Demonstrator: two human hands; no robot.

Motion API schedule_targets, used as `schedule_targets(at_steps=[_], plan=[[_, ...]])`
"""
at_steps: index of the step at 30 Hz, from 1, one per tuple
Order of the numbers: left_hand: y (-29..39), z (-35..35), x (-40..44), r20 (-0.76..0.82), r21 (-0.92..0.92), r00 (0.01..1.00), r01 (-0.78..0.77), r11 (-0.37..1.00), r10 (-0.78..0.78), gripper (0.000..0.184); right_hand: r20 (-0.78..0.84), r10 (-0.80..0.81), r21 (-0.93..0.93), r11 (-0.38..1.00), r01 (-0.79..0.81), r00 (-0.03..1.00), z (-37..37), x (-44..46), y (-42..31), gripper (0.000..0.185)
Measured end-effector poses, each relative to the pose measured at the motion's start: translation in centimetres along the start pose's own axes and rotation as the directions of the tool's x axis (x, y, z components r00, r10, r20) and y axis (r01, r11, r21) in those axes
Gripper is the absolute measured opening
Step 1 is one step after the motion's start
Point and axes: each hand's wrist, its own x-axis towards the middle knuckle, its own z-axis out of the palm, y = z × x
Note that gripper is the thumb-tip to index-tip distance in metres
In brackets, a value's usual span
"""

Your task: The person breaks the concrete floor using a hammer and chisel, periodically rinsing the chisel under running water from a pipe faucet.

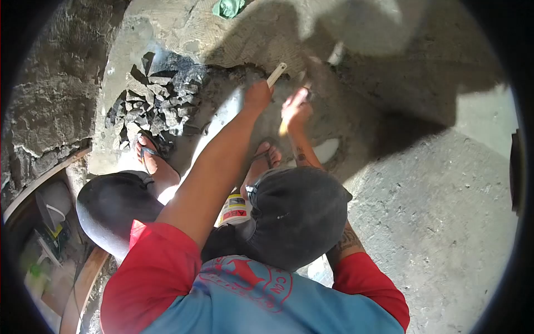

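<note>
Left hand (257,96) clenched round pale bar (277,74), lower end hidden in fist. Right hand (297,109) blurred, fingers closed on yellowish handle (284,127); far end lost in shadow, can't tell its shape. Both over rough concrete floor (411,217), near broken rubble (150,100). Green item (227,8) cut off at top edge. Container (234,210) between legs, partly covered, label seems "ABC". Shirt (250,295) reads "CON", rest unclear.
</note>
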Motion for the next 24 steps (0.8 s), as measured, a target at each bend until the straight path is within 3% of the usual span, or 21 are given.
schedule_targets(at_steps=[2, 3, 4, 6, 7, 8, 10, 12, 13, 15, 16, 17, 19, 20, 21, 23, 24], plan=[[0.3, 0.1, 0.1, -0.018, 0.009, 0.999, 0.043, 0.999, -0.043, 0.037, 0.122, 0.269, -0.342, 0.915, -0.214, 0.955, -0.2, 0.7, -1.7, 0.066], [0.3, 0.2, 0.0, -0.014, 0.009, 0.999, 0.043, 0.999, -0.042, 0.037, 0.186, 0.382, -0.296, 0.901, -0.319, 0.905, -0.8, 0.1, -4.6, 0.067], [0.4, 0.0, 0.2, 0.007, 0.010, 0.998, 0.067, 0.998, -0.067, 0.036, 0.183, 0.382, -0.295, 0.900, -0.320, 0.906, -1.0, 0.3, -5.3, 0.067], [0.5, 0.1, 0.2, 0.031, 0.010, 0.995, 0.092, 0.996, -0.092, 0.036, 0.224, 0.191, 0.023, 0.979, -0.201, 0.956, -1.5, 0.9, -6.1, 0.071], [0.3, 0.1, 0.7, 0.026, 0.032, 0.997, 0.072, 0.997, -0.073, 0.036, 0.231, 0.186, 0.024, 0.980, -0.197, 0.955, -1.2, 1.1, -5.5, 0.071], [0.0, 0.1, 0.8, 0.025, 0.057, 0.998, 0.056, 0.997, -0.058, 0.036, 0.167, -0.048, 0.068, 0.997, 0.037, 0.985, -1.1, 0.7, -4.6, 0.071], [-0.1, 0.4, 0.5, 0.017, 0.049, 0.998, 0.065, 0.997, -0.066, 0.037, 0.176, -0.039, -0.054, 0.997, 0.049, 0.984, -1.6, 2.0, 1.0, 0.073], [0.3, 0.2, 0.5, -0.004, 0.032, 0.997, 0.071, 0.997, -0.071, 0.037, 0.179, 0.310, -0.323, 0.915, -0.242, 0.934, -1.3, 2.3, -0.4, 0.075], [0.4, -0.2, 0.6, -0.006, 0.041, 0.999, 0.049, 0.998, -0.049, 0.036, 0.116, 0.410, -0.421, 0.845, -0.329, 0.905, -1.0, 1.2, -4.9, 0.076], [0.4, -0.5, 0.3, 0.004, 0.050, 0.999, 0.033, 0.998, -0.034, 0.036, 0.114, 0.292, -0.327, 0.914, -0.241, 0.950, -1.2, 1.9, -6.3, 0.074], [0.5, -0.7, 0.4, 0.030, 0.032, 0.998, 0.047, 0.998, -0.048, 0.036, 0.155, 0.173, -0.173, 0.974, -0.146, 0.973, -1.5, 2.1, -6.4, 0.073], [0.6, -1.0, 0.7, 0.051, 0.015, 0.997, 0.063, 0.998, -0.064, 0.035, 0.163, 0.174, -0.176, 0.974, -0.144, 0.971, -1.0, 1.8, -6.0, 0.073], [0.7, -1.1, 0.4, 0.053, 0.020, 0.997, 0.058, 0.998, -0.059, 0.036, -0.034, -0.141, 0.148, 0.978, 0.144, 0.989, 0.0, 1.1, -2.1, 0.073], [0.9, -1.3, 0.5, 0.054, 0.022, 0.998, 0.042, 0.999, -0.044, 0.037, -0.042, -0.054, -0.212, 0.976, 0.044, 0.998, 0.0, 1.9, 0.3, 0.069], [1.0, -1.5, 0.9, 0.043, 0.023, 0.998, 0.038, 0.999, -0.039, 0.037, -0.050, 0.033, -0.545, 0.837, -0.055, 0.998, 0.1, 2.8, 2.8, 0.065], [0.8, -0.6, 0.6, 0.009, 0.032, 0.998, 0.055, 0.998, -0.055, 0.038, 0.131, 0.368, -0.424, 0.860, -0.284, 0.920, -0.7, 1.1, -3.7, 0.070], [0.9, -0.8, 0.7, 0.010, 0.033, 0.998, 0.055, 0.998, -0.056, 0.038, 0.131, 0.369, -0.424, 0.860, -0.285, 0.920, -0.8, 0.7, -5.2, 0.070]])
